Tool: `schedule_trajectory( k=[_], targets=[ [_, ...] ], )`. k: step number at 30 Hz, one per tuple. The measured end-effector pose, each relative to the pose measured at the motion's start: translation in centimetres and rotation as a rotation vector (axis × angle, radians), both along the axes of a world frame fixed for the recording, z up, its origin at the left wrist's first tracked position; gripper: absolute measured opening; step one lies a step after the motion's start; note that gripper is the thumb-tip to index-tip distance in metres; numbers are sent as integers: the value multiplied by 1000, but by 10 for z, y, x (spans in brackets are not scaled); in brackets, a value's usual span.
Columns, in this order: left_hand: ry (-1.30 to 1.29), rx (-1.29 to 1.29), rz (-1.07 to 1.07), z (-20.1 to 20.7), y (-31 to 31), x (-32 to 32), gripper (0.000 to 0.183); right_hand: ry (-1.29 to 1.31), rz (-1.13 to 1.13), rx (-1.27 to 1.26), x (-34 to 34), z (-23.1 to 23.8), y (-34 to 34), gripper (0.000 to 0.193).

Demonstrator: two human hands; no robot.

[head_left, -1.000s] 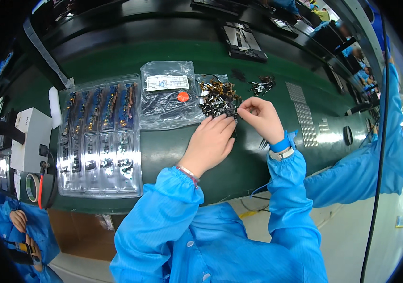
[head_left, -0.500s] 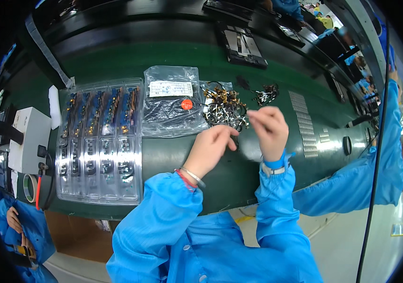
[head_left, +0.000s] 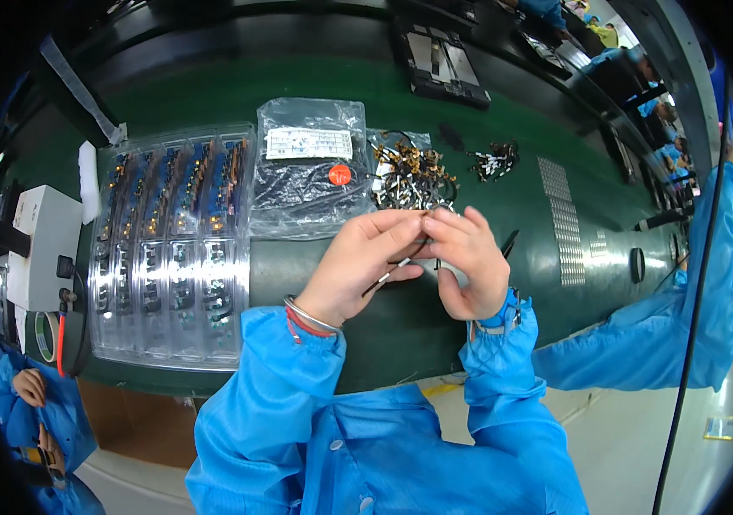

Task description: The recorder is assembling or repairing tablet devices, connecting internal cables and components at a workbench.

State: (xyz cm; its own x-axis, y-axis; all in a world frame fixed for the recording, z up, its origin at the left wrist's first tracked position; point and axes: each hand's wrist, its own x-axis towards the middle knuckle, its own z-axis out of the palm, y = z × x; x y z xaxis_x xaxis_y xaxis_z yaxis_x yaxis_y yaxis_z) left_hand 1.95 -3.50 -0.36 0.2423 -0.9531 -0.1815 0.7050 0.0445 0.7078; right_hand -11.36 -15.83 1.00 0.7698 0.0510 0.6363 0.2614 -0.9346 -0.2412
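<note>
My left hand [head_left: 365, 256] is closed in a pinch on a thin black cable with white sleeves [head_left: 381, 281], whose end sticks out below the fingers. My right hand [head_left: 469, 262] meets it fingertip to fingertip, its thumb and fingers closed around a dark part of what seems the same cable. Their fingers hide most of it. Beside the right hand's outer edge a dark pointed piece [head_left: 511, 244] shows; whether the hand holds it I cannot tell. Just beyond my hands lies a tangled pile of small cables [head_left: 409, 172] with gold and white ends.
A clear tray of circuit boards [head_left: 169, 249] stands at left, next to a bagged black bundle [head_left: 311, 184]. A smaller cable heap [head_left: 495, 160], a sheet of small silver pieces [head_left: 562, 223] and a black ring [head_left: 637, 264] lie rightward. A co-worker's sleeve [head_left: 624, 339] rests at the right edge.
My hands have come together, the right one moving left and down from beside the pile. A cable with white sleeves now shows below the left fingers. The view has shifted slightly.
</note>
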Motion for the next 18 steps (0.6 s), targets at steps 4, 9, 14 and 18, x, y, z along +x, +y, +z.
schedule_trajectory(
  k=[4,9,14,18],
  targets=[
    [29,-14,-60,-2,2,4,27,74,-13,93,5,0,2,46],
    [0,-170,28,-10,1,9,30,4,-42,382,-1,1,-14,30],
    [-175,209,307,0,-6,-1,30,559,-32,294,-21,7,-14,14],
    [73,202,385,-1,-11,-6,23,614,-57,253,-28,-8,-3,15]
  ],
)
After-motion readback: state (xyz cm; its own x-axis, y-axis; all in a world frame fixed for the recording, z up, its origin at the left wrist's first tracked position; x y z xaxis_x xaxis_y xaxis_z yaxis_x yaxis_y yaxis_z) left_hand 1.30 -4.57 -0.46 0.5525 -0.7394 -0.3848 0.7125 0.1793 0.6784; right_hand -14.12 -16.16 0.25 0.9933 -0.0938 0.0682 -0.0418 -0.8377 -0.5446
